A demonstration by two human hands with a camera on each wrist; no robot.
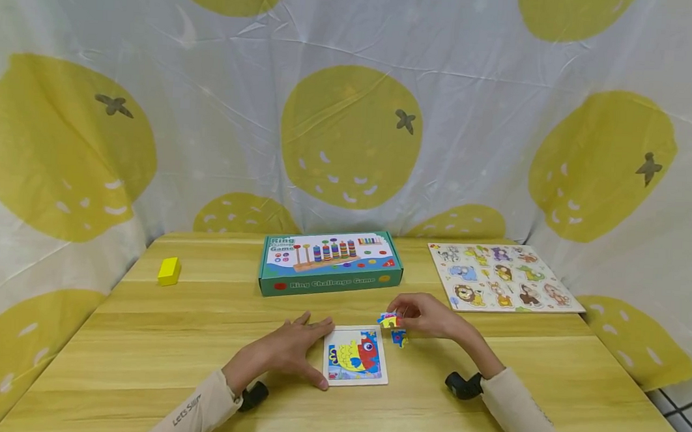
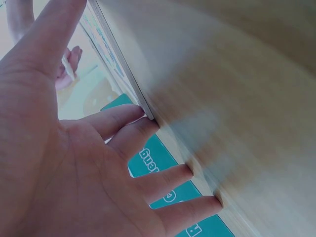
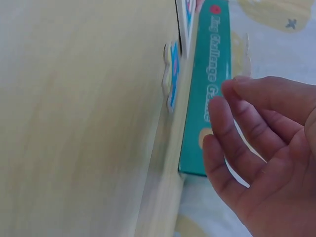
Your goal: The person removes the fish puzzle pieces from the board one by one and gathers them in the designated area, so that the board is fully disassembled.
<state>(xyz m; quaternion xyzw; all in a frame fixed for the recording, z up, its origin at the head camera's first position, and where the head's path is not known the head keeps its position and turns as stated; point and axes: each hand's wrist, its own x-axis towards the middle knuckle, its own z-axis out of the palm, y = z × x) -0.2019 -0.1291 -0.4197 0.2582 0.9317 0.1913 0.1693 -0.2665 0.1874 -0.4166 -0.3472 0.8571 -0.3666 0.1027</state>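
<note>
Left hand [image 1: 289, 347]: fingers spread, bracing your puzzle tray [image 1: 356, 382] on the counter [image 1: 139, 355]; go light but steady
Right hand [image 1: 429, 314]: pinching a puzzle piece [image 1: 389, 321] by the tray's top right corner; I'd match colors first, then lower it flat, no forcing
Loose piece [image 1: 398, 337]: just right of the tray
Box [image 1: 331, 284]: "Ring Challenge Game", "3+"
Left sleeve [image 1: 203, 407]: "Lets Sli…", rest's mushy

In the head view, the right hand [image 1: 425, 316] partly hides its puzzle piece [image 1: 389, 320] and the bottom edge crops both sleeves [image 1: 195, 410]; the right wrist view's top edge cuts the tray [image 3: 182, 24].
</note>
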